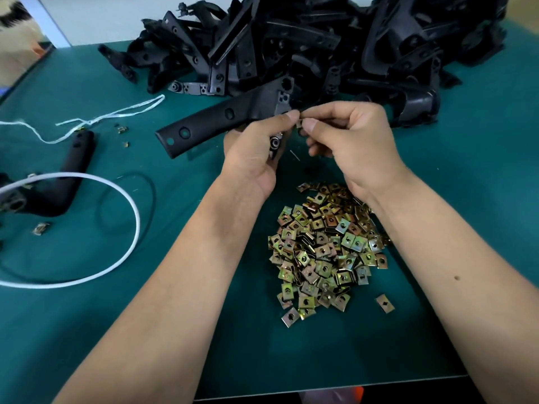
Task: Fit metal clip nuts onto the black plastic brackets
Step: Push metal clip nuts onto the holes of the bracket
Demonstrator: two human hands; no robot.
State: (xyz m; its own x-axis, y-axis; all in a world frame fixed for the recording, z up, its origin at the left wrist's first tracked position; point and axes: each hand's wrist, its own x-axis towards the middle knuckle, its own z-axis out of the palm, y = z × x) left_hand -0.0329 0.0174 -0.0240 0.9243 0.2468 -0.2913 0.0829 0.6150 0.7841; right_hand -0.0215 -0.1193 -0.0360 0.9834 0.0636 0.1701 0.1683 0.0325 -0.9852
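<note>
Loose brass-coloured metal clip nuts (323, 249) lie nearest, while the right hand (350, 141) pinches 1 small clip nut (299, 124) beside the long black plastic bracket (224, 118), which the left hand (256, 150) grips, its long axis running leftward.

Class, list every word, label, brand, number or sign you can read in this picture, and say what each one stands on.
None: no readable text shows anywhere.
Black plastic bracket held in the left hand: holes only, no legible marking.
Small metal clip nut pinched by the right hand: blank.
Heap of brass-coloured metal clip nuts: no stamps legible.
Pile of black plastic brackets: any moulded marks too blurred to read.
</note>
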